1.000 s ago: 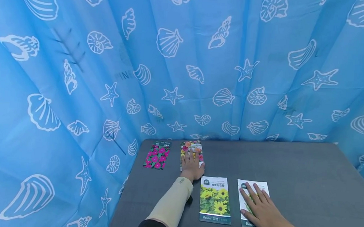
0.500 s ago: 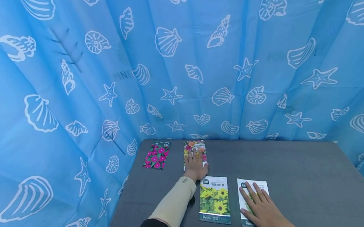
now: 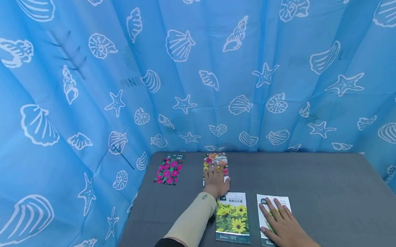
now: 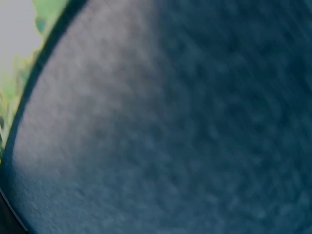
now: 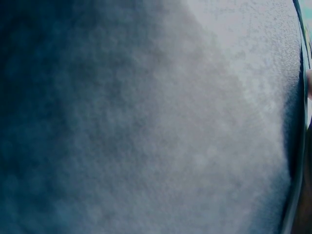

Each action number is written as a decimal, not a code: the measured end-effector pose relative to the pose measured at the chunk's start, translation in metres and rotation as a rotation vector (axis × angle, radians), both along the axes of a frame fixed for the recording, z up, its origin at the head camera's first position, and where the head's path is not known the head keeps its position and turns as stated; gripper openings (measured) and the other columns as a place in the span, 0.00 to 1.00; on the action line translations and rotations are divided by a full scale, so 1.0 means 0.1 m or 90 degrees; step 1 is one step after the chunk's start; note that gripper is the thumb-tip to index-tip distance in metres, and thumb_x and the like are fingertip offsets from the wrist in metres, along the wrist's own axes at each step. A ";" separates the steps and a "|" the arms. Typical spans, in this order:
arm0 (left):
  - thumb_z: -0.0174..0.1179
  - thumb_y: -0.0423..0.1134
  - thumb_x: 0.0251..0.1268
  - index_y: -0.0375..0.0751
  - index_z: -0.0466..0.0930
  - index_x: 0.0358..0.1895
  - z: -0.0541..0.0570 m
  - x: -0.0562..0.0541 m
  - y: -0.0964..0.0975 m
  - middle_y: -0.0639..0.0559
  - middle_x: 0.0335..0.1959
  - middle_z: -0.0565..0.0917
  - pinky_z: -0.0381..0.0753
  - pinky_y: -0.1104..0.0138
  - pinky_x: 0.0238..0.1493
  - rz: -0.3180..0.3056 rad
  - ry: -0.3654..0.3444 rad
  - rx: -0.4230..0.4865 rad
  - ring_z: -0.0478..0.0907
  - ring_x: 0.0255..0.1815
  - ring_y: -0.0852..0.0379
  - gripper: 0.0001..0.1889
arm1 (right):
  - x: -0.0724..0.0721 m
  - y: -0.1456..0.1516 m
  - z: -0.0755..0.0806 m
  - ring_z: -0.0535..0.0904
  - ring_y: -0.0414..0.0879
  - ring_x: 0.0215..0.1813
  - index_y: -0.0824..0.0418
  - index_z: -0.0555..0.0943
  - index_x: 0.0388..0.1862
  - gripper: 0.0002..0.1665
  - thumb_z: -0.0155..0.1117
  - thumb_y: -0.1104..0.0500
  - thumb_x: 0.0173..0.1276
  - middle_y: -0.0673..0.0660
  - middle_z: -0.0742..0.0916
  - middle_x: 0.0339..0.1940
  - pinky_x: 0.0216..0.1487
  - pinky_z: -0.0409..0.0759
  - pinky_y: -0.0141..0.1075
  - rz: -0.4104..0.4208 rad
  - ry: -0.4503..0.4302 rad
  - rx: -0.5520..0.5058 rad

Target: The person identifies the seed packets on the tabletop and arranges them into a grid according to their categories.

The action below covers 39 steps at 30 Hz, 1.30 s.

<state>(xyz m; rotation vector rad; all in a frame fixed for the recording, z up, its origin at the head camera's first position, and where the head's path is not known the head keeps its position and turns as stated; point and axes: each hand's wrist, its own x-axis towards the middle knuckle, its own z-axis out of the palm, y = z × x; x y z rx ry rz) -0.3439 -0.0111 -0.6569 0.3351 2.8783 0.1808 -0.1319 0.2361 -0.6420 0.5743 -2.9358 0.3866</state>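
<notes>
Slid a little to the right since a second ago, the mixed-flower packet [image 3: 215,162] now sits closer to the sunflower packet [image 3: 233,217], carried along under the left hand [image 3: 216,180]. That hand's fingers [image 3: 214,169] lie straight and flat on the packet, pressing rather than gripping, thumb out to the right, close to the top left corner of the sunflower packet. Behind them the beige sleeve [image 3: 191,224] runs back and left to the near counter edge, the forearm low over the grey counter [image 3: 332,190].

Over on the right, the right hand [image 3: 284,228] hasn't shifted: fingers [image 3: 274,211] spread and relaxed, palm down on a white packet [image 3: 274,202], holding it flat, the wrist cut off at the bottom of the head view. Most of that packet's print is covered by the hand.

A pink-flower packet [image 3: 169,169] lies apart near the counter's far left corner, close to the blue shell-print curtain [image 3: 201,64] that walls in the back and left sides. To the right of the white packet the counter runs open and wide to the curtain.

Both wrist views are blurred, showing only grey surface up close, with a green sliver at one edge of the left one; nothing of the fingers can be read there.
</notes>
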 end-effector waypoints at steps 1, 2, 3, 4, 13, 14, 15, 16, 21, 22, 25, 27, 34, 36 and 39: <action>0.36 0.67 0.84 0.57 0.35 0.89 -0.01 0.00 0.01 0.48 0.91 0.34 0.35 0.42 0.88 -0.002 0.003 -0.002 0.29 0.91 0.42 0.41 | 0.00 0.00 -0.01 0.21 0.36 0.87 0.51 0.67 0.84 0.43 0.59 0.34 0.78 0.63 0.70 0.84 0.76 0.11 0.27 0.002 0.007 0.004; 0.36 0.68 0.84 0.57 0.35 0.89 -0.01 -0.01 0.02 0.48 0.91 0.35 0.35 0.42 0.88 -0.003 0.005 -0.003 0.30 0.91 0.42 0.41 | -0.01 0.01 -0.02 0.21 0.36 0.87 0.51 0.67 0.85 0.43 0.59 0.34 0.78 0.63 0.69 0.85 0.77 0.11 0.28 0.003 0.013 0.008; 0.36 0.68 0.84 0.57 0.35 0.89 -0.02 -0.02 0.03 0.48 0.91 0.35 0.35 0.42 0.88 -0.004 0.005 -0.006 0.30 0.91 0.42 0.41 | -0.01 0.01 -0.03 0.22 0.38 0.87 0.51 0.66 0.85 0.43 0.59 0.34 0.78 0.62 0.69 0.85 0.77 0.11 0.28 0.005 0.018 0.011; 0.37 0.68 0.83 0.57 0.35 0.89 -0.03 -0.02 0.04 0.48 0.91 0.35 0.36 0.42 0.88 -0.005 0.006 -0.008 0.30 0.91 0.42 0.42 | -0.01 0.01 -0.03 0.24 0.40 0.89 0.51 0.66 0.85 0.43 0.59 0.34 0.78 0.62 0.69 0.85 0.77 0.11 0.28 0.005 0.023 0.012; 0.35 0.68 0.84 0.58 0.33 0.89 -0.03 0.00 0.13 0.50 0.91 0.35 0.37 0.43 0.88 -0.010 0.005 -0.017 0.31 0.91 0.44 0.41 | 0.00 -0.02 0.06 0.53 0.61 0.89 0.52 0.68 0.84 0.43 0.57 0.32 0.79 0.64 0.68 0.85 0.75 0.12 0.25 -0.016 -0.040 -0.022; 0.34 0.68 0.84 0.59 0.32 0.89 -0.04 0.00 0.14 0.50 0.91 0.35 0.37 0.43 0.88 -0.010 0.005 -0.019 0.30 0.91 0.44 0.41 | 0.00 -0.02 0.08 0.55 0.62 0.88 0.52 0.69 0.84 0.43 0.57 0.32 0.78 0.64 0.68 0.85 0.80 0.14 0.30 -0.020 -0.049 -0.026; 0.34 0.68 0.84 0.59 0.32 0.89 -0.05 0.00 0.16 0.50 0.91 0.35 0.37 0.43 0.88 -0.011 0.009 -0.020 0.30 0.91 0.44 0.41 | 0.00 -0.02 0.09 0.55 0.63 0.88 0.52 0.68 0.84 0.43 0.58 0.32 0.78 0.64 0.68 0.85 0.84 0.18 0.34 -0.022 -0.057 -0.032; 0.33 0.68 0.84 0.59 0.32 0.89 -0.06 0.00 0.17 0.50 0.91 0.35 0.37 0.43 0.88 -0.012 0.011 -0.020 0.31 0.91 0.44 0.41 | 0.01 -0.03 0.09 0.53 0.61 0.89 0.52 0.68 0.84 0.43 0.57 0.32 0.78 0.63 0.67 0.86 0.87 0.23 0.40 -0.025 -0.066 -0.036; 0.34 0.68 0.84 0.59 0.33 0.89 -0.04 0.01 0.22 0.50 0.91 0.35 0.38 0.43 0.88 -0.020 0.017 -0.024 0.31 0.91 0.44 0.41 | 0.01 -0.02 0.05 0.45 0.54 0.91 0.51 0.68 0.84 0.43 0.57 0.32 0.79 0.62 0.67 0.86 0.89 0.37 0.51 -0.025 -0.054 -0.045; 0.34 0.68 0.84 0.59 0.33 0.89 -0.04 0.02 0.22 0.50 0.91 0.35 0.38 0.43 0.88 -0.022 0.014 -0.024 0.31 0.91 0.44 0.41 | 0.00 -0.02 0.04 0.41 0.52 0.91 0.51 0.68 0.84 0.43 0.56 0.32 0.79 0.62 0.67 0.86 0.89 0.32 0.47 -0.023 -0.047 -0.040; 0.35 0.68 0.83 0.59 0.33 0.89 -0.03 0.02 0.25 0.50 0.91 0.34 0.36 0.44 0.88 -0.022 0.008 -0.025 0.29 0.91 0.44 0.41 | -0.01 -0.01 0.00 0.28 0.42 0.90 0.50 0.68 0.84 0.43 0.56 0.31 0.79 0.62 0.68 0.86 0.80 0.14 0.30 -0.019 -0.040 -0.032; 0.34 0.69 0.84 0.59 0.32 0.89 -0.01 0.02 0.27 0.50 0.91 0.33 0.35 0.44 0.88 -0.022 -0.001 -0.023 0.28 0.91 0.45 0.41 | -0.01 -0.01 -0.01 0.23 0.34 0.86 0.50 0.67 0.85 0.43 0.56 0.31 0.79 0.62 0.67 0.86 0.75 0.12 0.26 -0.019 -0.049 -0.031; 0.37 0.68 0.83 0.58 0.35 0.89 0.03 0.05 0.34 0.50 0.91 0.36 0.36 0.43 0.88 -0.023 -0.006 -0.007 0.30 0.91 0.44 0.41 | -0.02 -0.01 0.01 0.55 0.65 0.88 0.50 0.66 0.85 0.44 0.56 0.31 0.79 0.62 0.67 0.86 0.75 0.11 0.25 -0.020 -0.066 -0.035; 0.36 0.68 0.84 0.58 0.35 0.89 0.03 0.05 0.36 0.50 0.91 0.35 0.35 0.43 0.88 -0.025 -0.010 -0.006 0.30 0.91 0.44 0.41 | -0.02 -0.01 0.02 0.59 0.67 0.86 0.50 0.67 0.85 0.43 0.56 0.31 0.79 0.62 0.67 0.86 0.79 0.13 0.28 -0.017 -0.059 -0.035; 0.36 0.68 0.83 0.58 0.35 0.89 0.02 0.05 0.40 0.50 0.91 0.36 0.36 0.43 0.88 -0.030 -0.003 -0.010 0.29 0.91 0.44 0.41 | -0.02 -0.01 0.02 0.58 0.66 0.86 0.50 0.67 0.85 0.43 0.56 0.32 0.79 0.61 0.66 0.87 0.86 0.21 0.36 -0.018 -0.055 -0.042</action>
